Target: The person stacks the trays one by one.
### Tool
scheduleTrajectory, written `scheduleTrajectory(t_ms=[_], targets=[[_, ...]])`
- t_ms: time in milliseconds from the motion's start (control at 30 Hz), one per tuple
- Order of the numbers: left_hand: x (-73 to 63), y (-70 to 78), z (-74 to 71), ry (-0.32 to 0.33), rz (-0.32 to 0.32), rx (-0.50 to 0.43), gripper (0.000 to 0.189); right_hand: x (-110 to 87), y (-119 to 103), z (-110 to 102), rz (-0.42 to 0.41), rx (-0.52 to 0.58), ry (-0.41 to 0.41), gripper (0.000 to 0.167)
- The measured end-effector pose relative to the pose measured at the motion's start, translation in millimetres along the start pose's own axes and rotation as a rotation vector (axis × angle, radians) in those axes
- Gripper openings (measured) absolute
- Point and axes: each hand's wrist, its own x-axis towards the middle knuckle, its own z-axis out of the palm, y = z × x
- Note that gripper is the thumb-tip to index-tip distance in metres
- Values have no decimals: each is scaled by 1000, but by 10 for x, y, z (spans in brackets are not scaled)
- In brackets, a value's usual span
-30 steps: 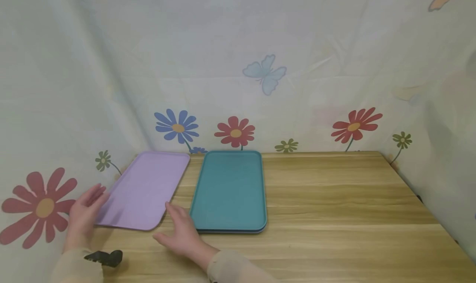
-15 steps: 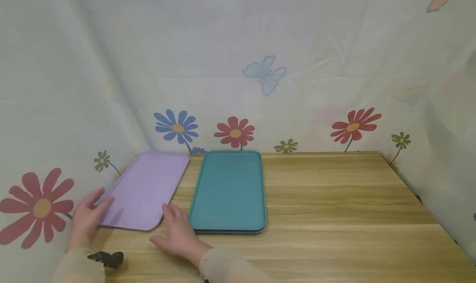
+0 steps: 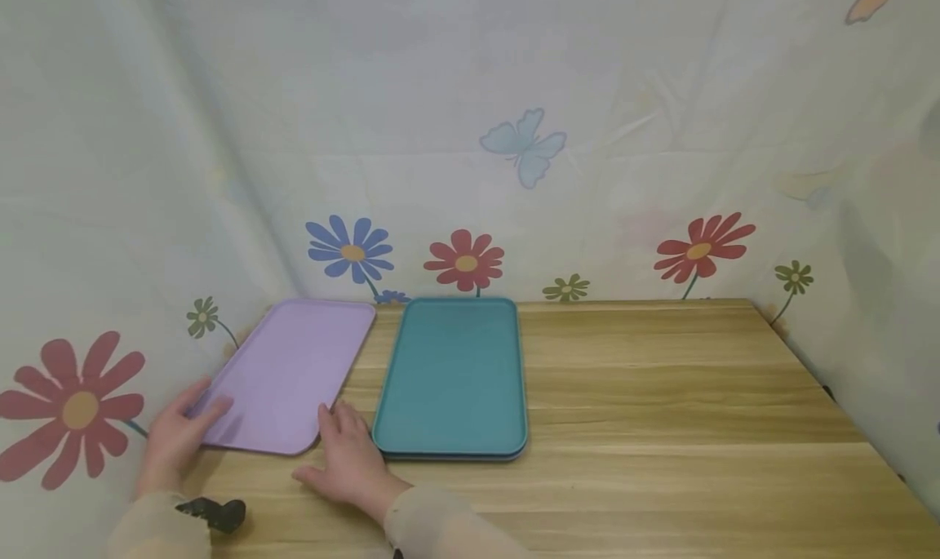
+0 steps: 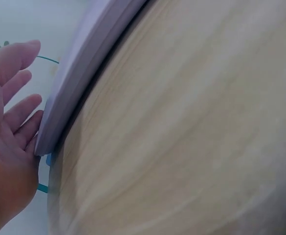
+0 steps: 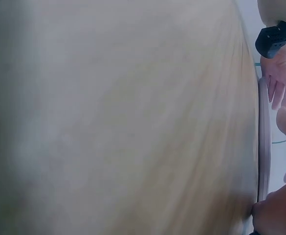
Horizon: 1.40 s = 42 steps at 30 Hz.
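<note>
A light purple tray (image 3: 294,371) lies flat on the wooden table at the left. At its near left edge is my left hand (image 3: 175,436), thumb stretched over the rim. In the left wrist view, that hand's fingers (image 4: 25,112) are loosely extended beside the tray's side wall (image 4: 79,73); contact is hard to tell. My right hand (image 3: 351,461) sits by the near right corner, fingertips at the edge and thumb apart. The right wrist view has the right hand (image 5: 284,196) only partly in frame.
A teal tray (image 3: 455,379) lies to the right of the purple one, on top of another tray whose rim (image 3: 458,458) shows below. Wooden tabletop (image 3: 661,396) extends right. Flower-printed cloth (image 3: 602,175) stands behind and at both sides.
My left hand has shifted right, its thumb now farther over the purple tray's rim. My right hand has moved slightly left and down. The trays look nearly unmoved.
</note>
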Motion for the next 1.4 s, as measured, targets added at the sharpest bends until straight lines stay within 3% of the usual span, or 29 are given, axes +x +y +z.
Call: scheduleTrajectory(t_ms=[333,500,867,1100,1400], targets=[[-34,1,-21,-52,5,43,84,46,-7,54,37,-17,-26,86],[-29,-19,-21,-71,6,65,86,56,-6,70,76,30,-21,84],[-25,-75,-40,-117,4,49,83,63,-56,80,153,66,73,64],[-14,-110,-77,-101,-7,113,75,67,-78,65,200,140,61,53],[-24,-140,-78,-54,-23,164,62,69,-65,113,217,188,126,36]])
